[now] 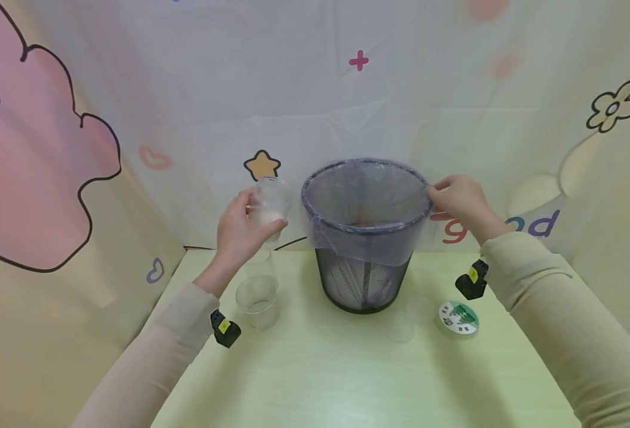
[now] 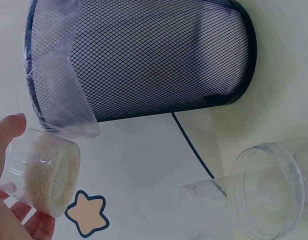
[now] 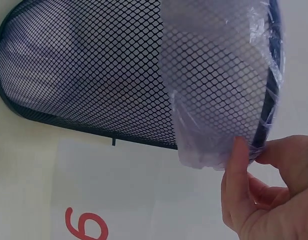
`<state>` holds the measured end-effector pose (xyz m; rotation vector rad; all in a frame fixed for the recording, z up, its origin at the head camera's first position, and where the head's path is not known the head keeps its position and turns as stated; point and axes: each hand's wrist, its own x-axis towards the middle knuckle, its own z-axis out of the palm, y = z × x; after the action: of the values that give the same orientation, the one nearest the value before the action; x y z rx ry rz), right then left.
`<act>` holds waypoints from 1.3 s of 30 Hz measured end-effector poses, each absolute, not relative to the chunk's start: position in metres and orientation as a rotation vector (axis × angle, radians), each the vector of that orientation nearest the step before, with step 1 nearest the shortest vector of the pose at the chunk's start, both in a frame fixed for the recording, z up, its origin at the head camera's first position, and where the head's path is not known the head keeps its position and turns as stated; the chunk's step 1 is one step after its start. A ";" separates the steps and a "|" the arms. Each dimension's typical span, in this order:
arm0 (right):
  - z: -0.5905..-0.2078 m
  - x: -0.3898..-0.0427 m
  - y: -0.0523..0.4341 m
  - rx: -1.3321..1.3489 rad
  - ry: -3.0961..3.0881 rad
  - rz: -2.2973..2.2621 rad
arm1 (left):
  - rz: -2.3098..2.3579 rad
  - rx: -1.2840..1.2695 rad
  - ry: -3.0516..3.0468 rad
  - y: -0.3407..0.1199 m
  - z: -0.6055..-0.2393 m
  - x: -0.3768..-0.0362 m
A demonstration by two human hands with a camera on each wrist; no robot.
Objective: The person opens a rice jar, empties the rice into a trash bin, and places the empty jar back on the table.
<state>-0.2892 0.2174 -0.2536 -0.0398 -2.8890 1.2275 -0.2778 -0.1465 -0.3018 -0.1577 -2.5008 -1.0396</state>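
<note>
My left hand (image 1: 242,229) grips a clear plastic jar (image 1: 273,199) and holds it up beside the left rim of a black mesh trash can (image 1: 363,279). Pale, beige material (image 2: 51,172) fills the jar's bottom part in the left wrist view; its kind cannot be made out. A translucent bag (image 1: 365,246) lines the can and folds over its rim. At the can's right rim, my right hand (image 1: 459,199) pinches rim and bag between thumb and fingers, as the right wrist view (image 3: 266,195) shows hand and bag together.
Two clear plastic jars stand on the table at left, the nearer jar (image 1: 258,303) in front of the other. Right of the can's base lie clear round lids (image 1: 399,327) and a round container with a green-and-white top (image 1: 458,318). A printed curtain (image 1: 293,77) hangs behind.
</note>
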 end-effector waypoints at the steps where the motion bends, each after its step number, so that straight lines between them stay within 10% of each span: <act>1: -0.254 -0.290 0.217 -0.044 -2.889 1.233 | -1.033 -0.157 -2.497 -0.146 -0.300 -0.279; 39: -0.254 -0.293 0.210 -0.157 -2.896 1.283 | -0.559 -0.306 -2.633 -0.108 -0.237 -0.305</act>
<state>-0.2930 0.2102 -0.2544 -0.1572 -2.8956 1.2826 -0.3047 -0.1079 -0.2366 -0.3057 -2.6331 -0.5592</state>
